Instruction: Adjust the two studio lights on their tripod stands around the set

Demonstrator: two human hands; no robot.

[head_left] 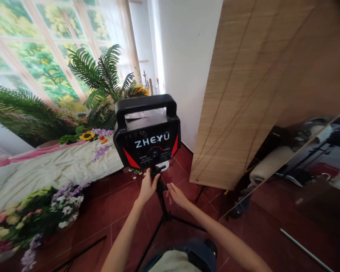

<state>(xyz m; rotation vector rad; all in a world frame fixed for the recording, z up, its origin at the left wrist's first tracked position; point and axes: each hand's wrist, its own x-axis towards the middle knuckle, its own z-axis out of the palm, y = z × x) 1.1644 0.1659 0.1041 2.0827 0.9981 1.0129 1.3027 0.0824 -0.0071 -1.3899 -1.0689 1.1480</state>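
The left hand [148, 186] wraps the stand [162, 200] just under the black lamp [147, 145] at twelve o'clock, seemingly steadying its weight. The right hand [177, 195], fingers curled, meets a side knob [163, 187], perhaps for leverage; whether it pinches, I cannot tell.

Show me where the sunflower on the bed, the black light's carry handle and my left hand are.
Sunflower [87, 135]: head view, its dark centre.
Carry handle [146, 102]: head view, its top bar.
Left hand [148, 189]: head view, back of the hand.
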